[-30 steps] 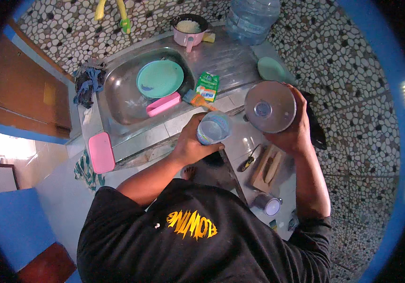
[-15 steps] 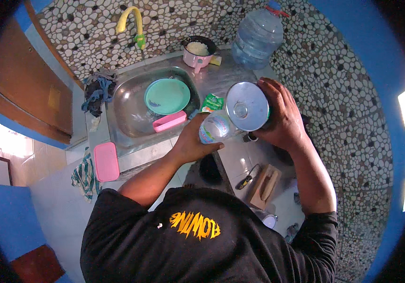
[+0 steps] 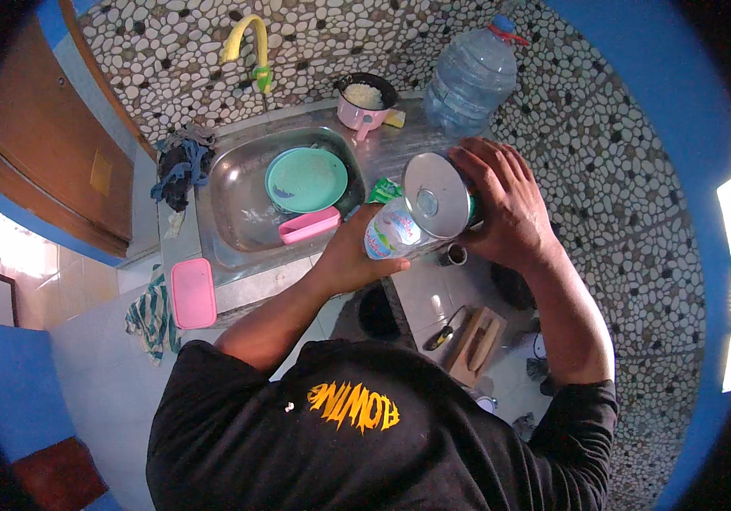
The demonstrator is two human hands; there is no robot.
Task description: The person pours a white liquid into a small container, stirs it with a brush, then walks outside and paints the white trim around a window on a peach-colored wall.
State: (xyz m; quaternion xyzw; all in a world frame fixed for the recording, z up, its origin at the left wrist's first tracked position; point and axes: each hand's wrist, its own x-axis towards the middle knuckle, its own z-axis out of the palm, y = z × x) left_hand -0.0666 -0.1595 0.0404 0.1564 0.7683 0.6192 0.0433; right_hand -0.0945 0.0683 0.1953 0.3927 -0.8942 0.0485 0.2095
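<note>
My left hand (image 3: pixel 350 253) is closed around a clear plastic cup (image 3: pixel 392 232) with blue and pink print. My right hand (image 3: pixel 506 203) grips a round, wide-mouthed vessel with a pale inside (image 3: pixel 438 196); its outer side is mostly hidden by the fingers. It leans on its side toward the cup, and its rim overlaps the cup's edge in this view. A small round patch shows at the vessel's bottom; I cannot tell what it is. Behind the cup, on the counter, lies a green packet (image 3: pixel 384 191).
The steel sink (image 3: pixel 237 192) holds a turquoise plate (image 3: pixel 307 180) and a pink container (image 3: pixel 309 226). A pink pot (image 3: pixel 363 116) and a large water bottle (image 3: pixel 471 78) stand behind. A pink lid (image 3: pixel 193 294) lies front left. Lower right are a knife (image 3: pixel 446 332) and wooden block (image 3: pixel 474 345).
The vessel in my right hand has tipped further sideways toward the cup. The cup has turned slightly, showing more of its print. The whole view has shifted a little.
</note>
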